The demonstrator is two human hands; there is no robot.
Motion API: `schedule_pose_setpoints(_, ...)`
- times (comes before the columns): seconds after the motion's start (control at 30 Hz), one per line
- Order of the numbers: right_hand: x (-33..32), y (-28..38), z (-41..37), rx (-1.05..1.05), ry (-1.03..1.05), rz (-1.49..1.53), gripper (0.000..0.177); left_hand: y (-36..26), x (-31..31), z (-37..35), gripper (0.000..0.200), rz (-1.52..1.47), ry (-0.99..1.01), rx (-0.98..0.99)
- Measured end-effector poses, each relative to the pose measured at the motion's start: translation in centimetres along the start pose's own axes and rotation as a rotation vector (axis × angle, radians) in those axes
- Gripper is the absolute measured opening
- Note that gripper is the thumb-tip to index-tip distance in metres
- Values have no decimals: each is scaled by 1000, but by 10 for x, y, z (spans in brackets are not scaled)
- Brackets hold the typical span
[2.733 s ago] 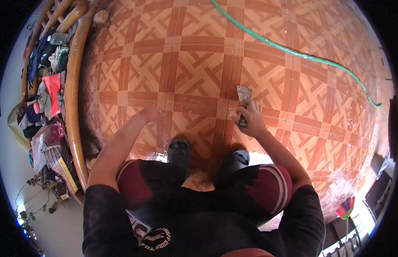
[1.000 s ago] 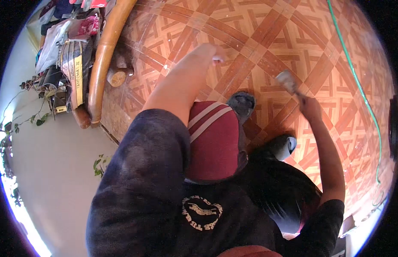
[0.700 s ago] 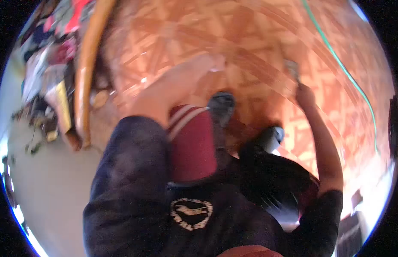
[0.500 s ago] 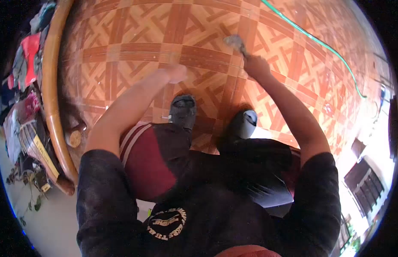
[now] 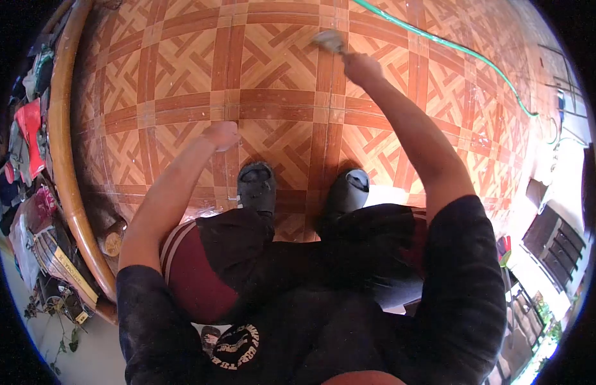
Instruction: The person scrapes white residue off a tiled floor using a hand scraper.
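Head view: clamps a flat, blurred scraper [image 5: 328,42] in the right hand [image 5: 364,69], over parquet-patterned floor [image 5: 278,67] left of a slick green hose [image 5: 434,38], and holds the left hand [image 5: 222,135] (cannot tell whether closed) near a rounded dark shoe [image 5: 256,189].

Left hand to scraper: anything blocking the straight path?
Nothing visible. Only patterned floor shows between the left hand and the scraper. The right hand grips the handle end; the green hose lies off that line, beyond the scraper and to its right.
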State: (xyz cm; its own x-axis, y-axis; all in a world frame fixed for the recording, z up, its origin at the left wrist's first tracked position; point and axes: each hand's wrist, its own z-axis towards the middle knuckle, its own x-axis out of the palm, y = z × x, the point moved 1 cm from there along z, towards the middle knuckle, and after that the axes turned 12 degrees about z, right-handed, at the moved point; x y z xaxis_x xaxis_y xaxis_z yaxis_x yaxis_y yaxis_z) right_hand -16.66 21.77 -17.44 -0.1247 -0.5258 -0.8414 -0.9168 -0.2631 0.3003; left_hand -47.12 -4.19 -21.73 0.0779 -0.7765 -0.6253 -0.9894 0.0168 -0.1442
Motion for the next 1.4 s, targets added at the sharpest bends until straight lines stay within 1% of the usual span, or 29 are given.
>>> schedule_pose_setpoints(0.03,-5,-6,5,92,-26,66,32,-1,-5,-5,31,-27,-44,119)
schedule_pose_setpoints(0.07,-11,-5,2,95,-31,69,32,-2,-8,-8,34,-53,-87,239)
schedule_pose_setpoints(0.1,-15,-3,-5,-36,64,9,33,-4,-1,-9,34,-47,-86,242)
schedule_pose_setpoints(0.13,-22,0,-5,-171,149,-56,35,-6,5,-5,35,-115,-77,172)
schedule_pose_setpoints(0.17,-22,-3,-2,-38,103,-47,34,-10,3,-6,35,-187,-64,101)
schedule_pose_setpoints(0.2,-21,-5,-1,-37,104,-43,34,-12,3,-9,35,-184,-61,101)
schedule_pose_setpoints(0.27,-28,-4,7,210,-10,139,33,-15,-3,-10,34,-69,6,155)
schedule_pose_setpoints(0.37,-36,8,9,184,-10,120,32,-10,-9,-4,31,-108,79,55)
schedule_pose_setpoints(0.4,-38,8,7,185,-11,107,32,-4,1,2,31,-101,76,59)
schedule_pose_setpoints(0.47,-40,7,18,152,20,82,33,4,4,9,28,-166,-120,72)
schedule_pose_setpoints(0.5,-37,8,22,117,70,59,33,4,3,9,28,-164,-119,73)
schedule_pose_setpoints(0.57,-37,9,22,157,21,82,33,4,-3,9,27,-135,-27,53)
schedule_pose_setpoints(0.63,-40,11,22,195,-35,107,34,-3,-8,2,27,-145,-87,81)
schedule_pose_setpoints(0.7,-30,11,25,-14,81,56,33,1,-2,2,27,-154,-139,107)
schedule_pose_setpoints(0.73,-28,9,28,-15,79,58,33,2,5,5,27,-175,-104,117)
schedule_pose_setpoints(0.8,-31,8,29,184,-83,123,32,1,9,7,27,-193,-72,128)
schedule_pose_setpoints(0.83,-32,8,29,186,-86,125,32,2,11,7,27,-190,-85,125)
schedule_pose_setpoints(0.9,-29,14,29,-156,159,-71,34,-3,0,-1,27,-178,-100,125)
schedule_pose_setpoints(0.93,-29,16,29,-154,149,-72,34,-6,-6,-3,27,-170,-61,102)
schedule_pose_setpoints(1.0,-23,10,25,108,-83,113,35,-11,-14,-4,27,-157,-24,86)
schedule_pose_setpoints(1.03,-23,5,26,223,-147,191,37,-12,-17,-6,27,-150,4,78)
schedule_pose_setpoints(1.07,-22,3,27,229,-153,192,37,-11,-17,-6,27,-144,32,68)
schedule_pose_setpoints(1.1,-20,3,29,66,5,67,33,-10,-14,-7,27,-139,29,73)
schedule_pose_setpoints(1.13,-19,4,31,-98,162,-61,30,-9,-12,-8,27,-164,-45,102)
schedule_pose_setpoints(1.17,-23,7,26,-99,156,-63,30,-7,-8,-6,27,-192,-119,128)
schedule_pose_setpoints(1.23,-30,15,6,165,-3,126,32,-2,3,1,27,-205,-121,135)
schedule_pose_setpoints(1.3,-28,23,5,142,15,152,32,0,4,-1,28,-215,-111,138)
schedule_pose_setpoints(1.37,-24,35,7,116,30,177,32,-1,3,2,28,-122,-42,122)
schedule_pose_setpoints(1.4,-22,45,10,61,64,116,32,-1,0,3,28,-120,-43,116)
